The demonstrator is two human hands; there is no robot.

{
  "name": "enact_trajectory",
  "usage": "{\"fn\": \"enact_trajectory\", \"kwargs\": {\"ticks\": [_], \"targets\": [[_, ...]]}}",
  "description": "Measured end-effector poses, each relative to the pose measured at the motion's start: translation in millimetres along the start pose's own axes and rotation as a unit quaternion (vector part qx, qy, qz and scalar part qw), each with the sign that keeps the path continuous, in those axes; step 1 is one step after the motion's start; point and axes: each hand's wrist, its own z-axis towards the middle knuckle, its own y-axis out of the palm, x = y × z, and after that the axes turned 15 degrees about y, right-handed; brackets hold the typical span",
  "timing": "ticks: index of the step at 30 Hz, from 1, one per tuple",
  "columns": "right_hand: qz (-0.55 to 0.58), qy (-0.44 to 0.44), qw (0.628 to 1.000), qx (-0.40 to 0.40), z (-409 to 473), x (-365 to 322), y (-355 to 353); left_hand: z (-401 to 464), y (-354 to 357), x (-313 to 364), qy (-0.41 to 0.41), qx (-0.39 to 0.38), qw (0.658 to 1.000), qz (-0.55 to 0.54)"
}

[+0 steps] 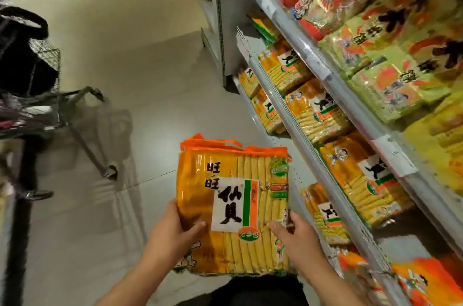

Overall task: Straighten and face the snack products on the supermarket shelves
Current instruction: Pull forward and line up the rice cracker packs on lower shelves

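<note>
Head view: the person holds one large yellow-and-orange snack pack (234,208) in front of the body, clear of the shelves (333,175) on the right. The pack is off the shelf, label facing up toward the camera, orange handle end pointing away from the person. This orientation probably lets the printed face be checked before the pack is returned face-out.

Hand state:
- The left hand (175,233) grips the lower left edge of the pack. The thumb lies across the front film; the fingers go behind the pack and are hidden.
- The right hand (297,235) grips the lower right edge. The thumb presses on the front near the label; the fingers curl round the side.

The pack sits between the two hands and extends beyond them, away from the body. Both hands hold the near end only, so the far end is unsupported and may sag; the film looks thin and slippery.

Relative to the pack, matching packs (318,115) stand in a row on the shelf just to the right, some tilted. Green packs (390,80) fill the tier above them. A gap on the low tier beside the pack is the likely return slot. A shopping cart (47,95) stands well to the left of the pack on the floor.
</note>
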Motion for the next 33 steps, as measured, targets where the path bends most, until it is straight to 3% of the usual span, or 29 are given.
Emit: {"fn": "enact_trajectory", "kwargs": {"ticks": [7, 13, 17, 25, 33], "targets": [[-0.077, 0.06, 0.995, 0.003, 88, -58, -4, 115, -1, 5, -0.014, -0.052, 0.998, 0.026], [-0.041, 0.147, 0.988, -0.003, 167, -54, 11, 226, 30, -36, -0.013, -0.164, 0.985, 0.061], [0.029, 0.186, 0.981, 0.04, 215, -36, 41, 306, 54, -70, -0.008, -0.233, 0.969, 0.086], [0.132, 0.221, 0.956, 0.143, 304, 10, 103, 451, 117, -119, 0.127, -0.324, 0.916, 0.2], [0.175, 0.226, 0.934, 0.212, 366, 69, 117, 511, 204, -135, 0.189, -0.377, 0.883, 0.207]]}}
